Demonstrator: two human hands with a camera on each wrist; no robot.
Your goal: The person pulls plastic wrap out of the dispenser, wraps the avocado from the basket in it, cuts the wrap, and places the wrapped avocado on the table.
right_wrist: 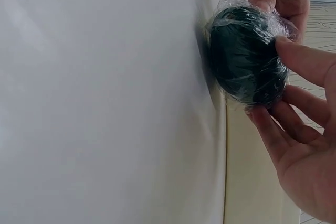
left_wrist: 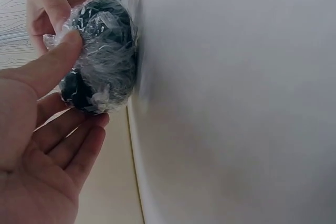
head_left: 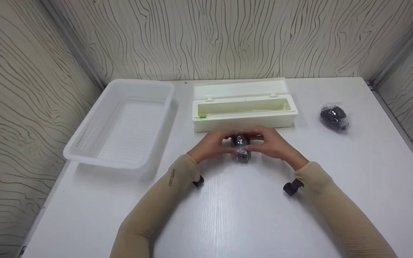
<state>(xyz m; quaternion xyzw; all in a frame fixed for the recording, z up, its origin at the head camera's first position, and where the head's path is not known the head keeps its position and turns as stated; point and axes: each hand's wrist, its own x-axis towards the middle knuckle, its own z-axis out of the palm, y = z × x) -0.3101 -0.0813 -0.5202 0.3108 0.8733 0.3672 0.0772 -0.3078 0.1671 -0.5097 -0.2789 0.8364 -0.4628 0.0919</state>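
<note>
A dark, rounded object wrapped in cling film (head_left: 241, 142) sits between my two hands at the middle of the table, just in front of a white box. My left hand (head_left: 212, 144) grips its left side, and in the left wrist view the thumb presses on the crinkled film (left_wrist: 107, 51). On the other side, my right hand (head_left: 273, 143) holds it with thumb and fingers. Smooth film over a dark green-black surface (right_wrist: 244, 56) shows in the right wrist view. What exactly lies under the wrap I cannot tell.
The long white cling film box (head_left: 246, 122) stands with its lid (head_left: 240, 89) tipped back and a green slider (head_left: 202, 116) on its rim. At left is a white plastic basket (head_left: 118, 165). A second dark wrapped object (head_left: 333, 117) lies at right. Patterned walls enclose the table.
</note>
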